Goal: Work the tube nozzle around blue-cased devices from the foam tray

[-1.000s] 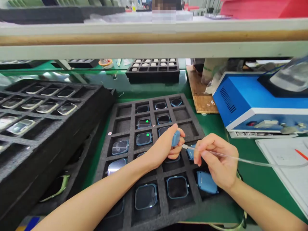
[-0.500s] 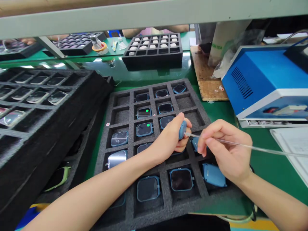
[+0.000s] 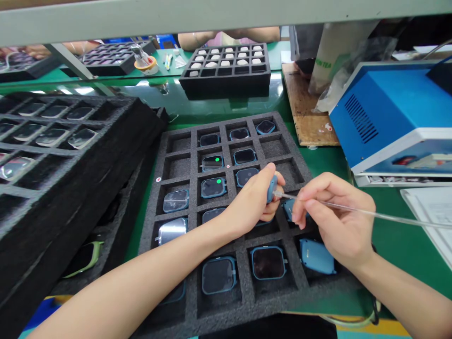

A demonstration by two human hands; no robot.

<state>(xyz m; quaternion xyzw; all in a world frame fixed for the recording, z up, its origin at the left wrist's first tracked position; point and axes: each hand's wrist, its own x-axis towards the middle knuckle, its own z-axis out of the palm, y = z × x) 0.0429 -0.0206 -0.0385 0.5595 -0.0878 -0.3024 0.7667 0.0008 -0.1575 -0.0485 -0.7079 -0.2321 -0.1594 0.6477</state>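
My left hand (image 3: 252, 200) is closed around a blue watch case (image 3: 271, 189), held on edge above the foam tray (image 3: 243, 294). Between the fingertips of my right hand (image 3: 335, 216) runs a thin clear tube (image 3: 388, 216). Its tip meets the side of the watch case, though whether it goes in I cannot tell. Several blue watches lie in the tray's compartments, among them a face-up watch (image 3: 268, 262) and a watch with its back up (image 3: 317, 256). Green dots mark two screens. My left forearm covers part of the tray.
Stacked dark foam trays (image 3: 116, 141) with more watches stand at the left. A blue machine (image 3: 395, 108) sits at the right beside a wooden board (image 3: 310, 113) and papers (image 3: 432, 216). Behind is a black tray (image 3: 226, 82) of white pieces; another person's arms show beyond it.
The whole view has shifted slightly. Both hands keep their grip, and the tube tip stays at the edge of the watch case.
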